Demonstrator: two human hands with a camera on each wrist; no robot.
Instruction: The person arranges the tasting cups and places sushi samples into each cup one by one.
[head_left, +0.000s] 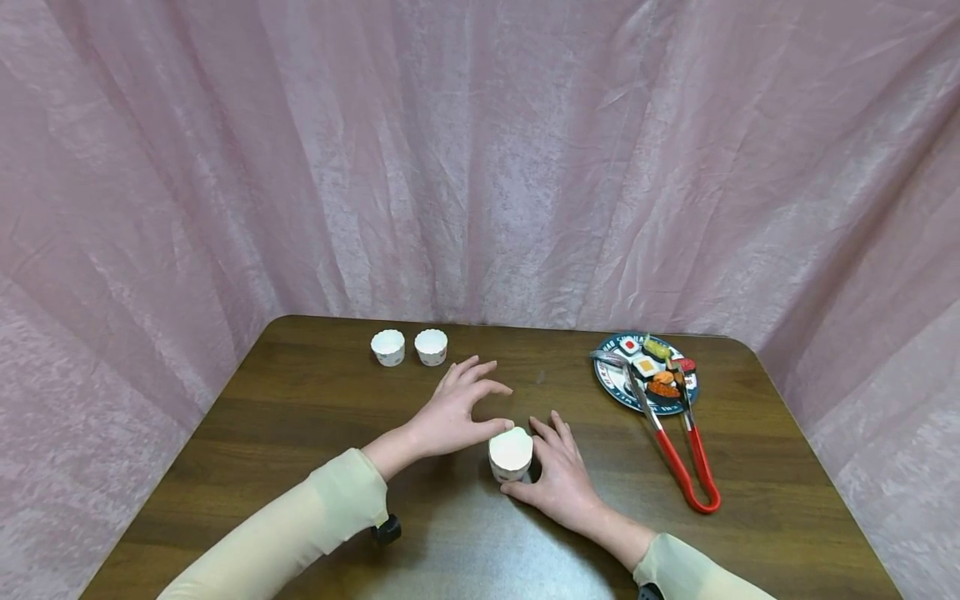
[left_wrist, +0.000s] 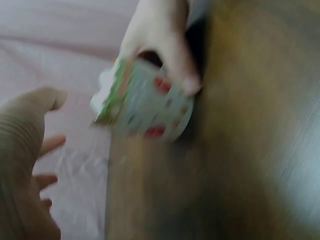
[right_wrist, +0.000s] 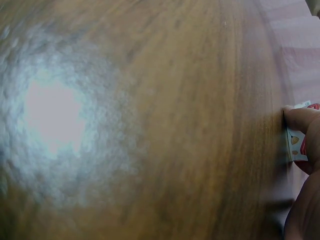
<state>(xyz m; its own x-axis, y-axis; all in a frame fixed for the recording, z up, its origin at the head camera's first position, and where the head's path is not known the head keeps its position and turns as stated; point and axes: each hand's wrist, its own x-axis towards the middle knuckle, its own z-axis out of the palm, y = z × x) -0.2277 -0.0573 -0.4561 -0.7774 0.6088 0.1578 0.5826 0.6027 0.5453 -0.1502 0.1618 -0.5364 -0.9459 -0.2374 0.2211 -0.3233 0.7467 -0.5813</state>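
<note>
Near the table's front middle, a white paper baking cup (head_left: 511,450) with a scalloped rim is held by my right hand (head_left: 558,479), thumb on the near side and fingers on the far side. In the left wrist view, the printed cup (left_wrist: 150,100) shows red and green marks and a green-edged rim. My left hand (head_left: 457,412) is spread just left of the cup, its thumb tip close to the rim and the fingers pointing away. The right wrist view catches the cup (right_wrist: 295,142) only at its edge, partly hidden by the right hand.
Two more white baking cups (head_left: 387,347) stand side by side at the back left. At the back right, a round plate (head_left: 609,385) carries several sushi pieces (head_left: 645,367); red-handled tongs (head_left: 675,467) lean across it. A pink curtain (head_left: 480,167) hangs behind the wooden table (head_left: 300,400).
</note>
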